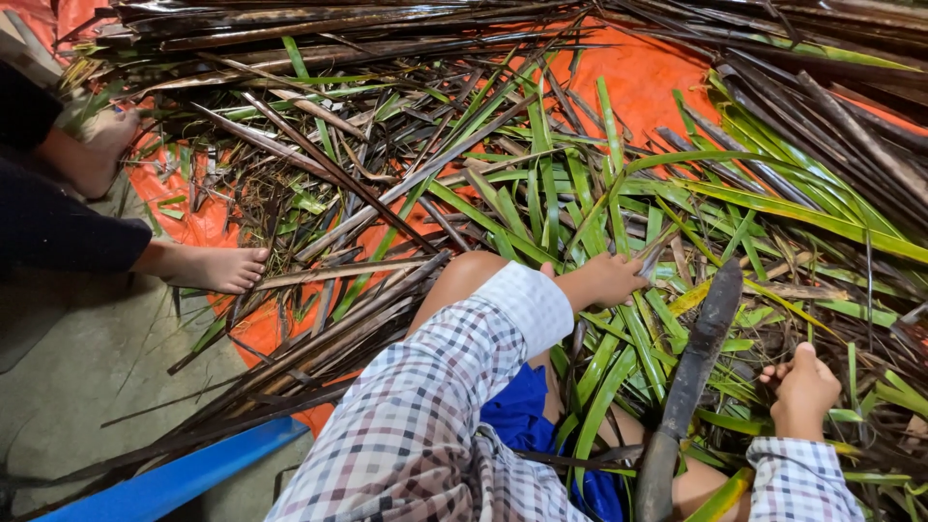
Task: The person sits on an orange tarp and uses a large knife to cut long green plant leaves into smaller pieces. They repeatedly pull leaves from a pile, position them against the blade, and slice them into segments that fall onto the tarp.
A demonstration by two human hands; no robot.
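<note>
Head view, looking down over the person's lap onto a heap of long green palm-like leaf strips [619, 319] spread across an orange plastic sheet [648, 77].

Left hand [607, 280], checked sleeve: reaches into the middle of the heap, fingers curled closed round one or more green strips. Which strip exactly, cannot tell.

Right hand [802, 387]: at the near right, loosely fisted, fingertips pinching thin leaf material. Grip looks narrow; the held piece is too fine to make out.

A long dark curved knife blade with a worn handle [691, 382] lies between the two hands, handle towards the lap, tip pointing away. Neither hand touches it.

Dark dried brown fronds [319, 319] lie stacked at the left and across the far edge. A second person's bare feet [217, 268] rest at the left, just beside the frond ends. A blue plastic edge [184, 474] shows at the near left.

Risks, as judged: the unsecured blade sits close to both hands and bare knees; a tug on tangled strips could shift it. Leaf edges may cut fingers when drawn through a closed grip.
</note>
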